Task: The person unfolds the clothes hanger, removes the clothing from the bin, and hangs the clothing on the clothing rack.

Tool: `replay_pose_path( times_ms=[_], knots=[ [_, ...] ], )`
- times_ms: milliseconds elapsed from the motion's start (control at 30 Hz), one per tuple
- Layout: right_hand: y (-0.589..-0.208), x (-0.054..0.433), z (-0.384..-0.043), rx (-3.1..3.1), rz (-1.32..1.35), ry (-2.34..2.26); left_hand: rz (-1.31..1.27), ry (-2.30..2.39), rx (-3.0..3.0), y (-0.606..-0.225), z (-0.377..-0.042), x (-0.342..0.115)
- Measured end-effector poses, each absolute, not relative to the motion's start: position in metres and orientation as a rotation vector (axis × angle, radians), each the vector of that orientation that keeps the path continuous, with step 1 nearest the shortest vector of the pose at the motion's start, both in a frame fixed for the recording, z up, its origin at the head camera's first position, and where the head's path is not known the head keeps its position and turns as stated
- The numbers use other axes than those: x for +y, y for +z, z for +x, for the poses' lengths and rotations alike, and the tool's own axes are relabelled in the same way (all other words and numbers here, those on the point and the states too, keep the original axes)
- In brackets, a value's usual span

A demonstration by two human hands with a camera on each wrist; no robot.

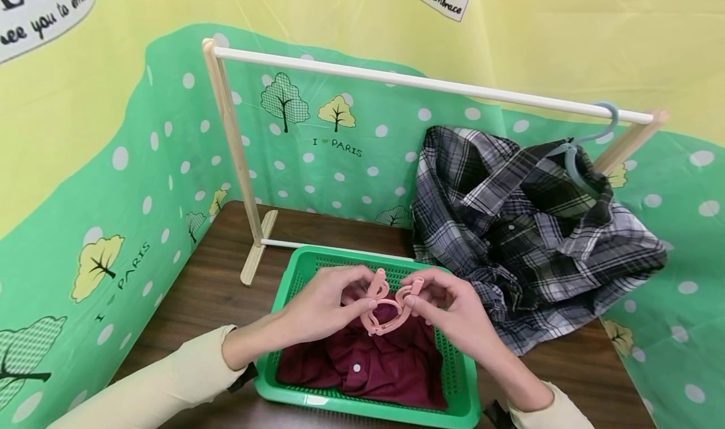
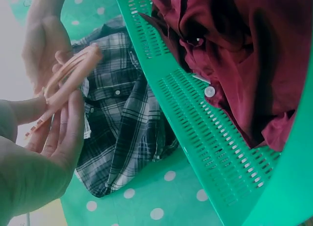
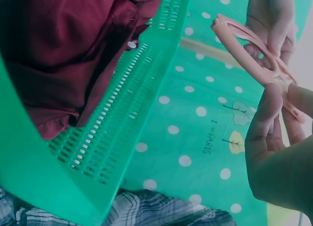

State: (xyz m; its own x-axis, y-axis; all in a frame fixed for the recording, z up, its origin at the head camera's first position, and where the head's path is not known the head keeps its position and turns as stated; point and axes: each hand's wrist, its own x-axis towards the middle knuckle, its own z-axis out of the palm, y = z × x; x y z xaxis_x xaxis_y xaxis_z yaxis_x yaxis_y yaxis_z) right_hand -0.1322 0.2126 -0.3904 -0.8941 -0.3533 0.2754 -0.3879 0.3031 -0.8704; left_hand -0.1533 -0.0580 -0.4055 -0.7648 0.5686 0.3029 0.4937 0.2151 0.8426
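Note:
Above the basket, both hands hold a pink plastic folding hanger [image 1: 375,328], its parts folded close together. My left hand [image 1: 331,300] pinches one side between thumb and fingers. On the opposite side my right hand [image 1: 455,309] grips it the same way. The left wrist view shows the hanger [image 2: 73,84] edge-on, lying across the left fingers; in the right wrist view the hanger [image 3: 244,55] slants up from the right thumb and fingertips. Beneath the hands a crumpled maroon shirt [image 1: 402,369] with white buttons lies in the green plastic basket [image 1: 470,385].
Behind the basket stands a rack with wooden legs and a white rail [image 1: 362,72]. A black-and-grey plaid shirt [image 1: 487,209] hangs at its right end on a blue hanger [image 1: 608,117]. All stands on a dark wooden table [image 1: 198,284] before a printed green-and-yellow cloth backdrop [image 1: 317,177].

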Motion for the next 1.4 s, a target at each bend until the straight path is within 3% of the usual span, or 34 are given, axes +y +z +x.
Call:
replay_pose_path(
  times_ms=[633,1400],
  knots=[
    [-0.392,0.245,-0.128,-2.465,0.566,1.729,0.966,1.647,2.615,-0.402,-0.164,-0.083],
    [-0.416,0.278,-0.121,-2.24,0.372,2.214,0.839,1.471,2.713,-0.411,-0.165,-0.113]
  ],
)
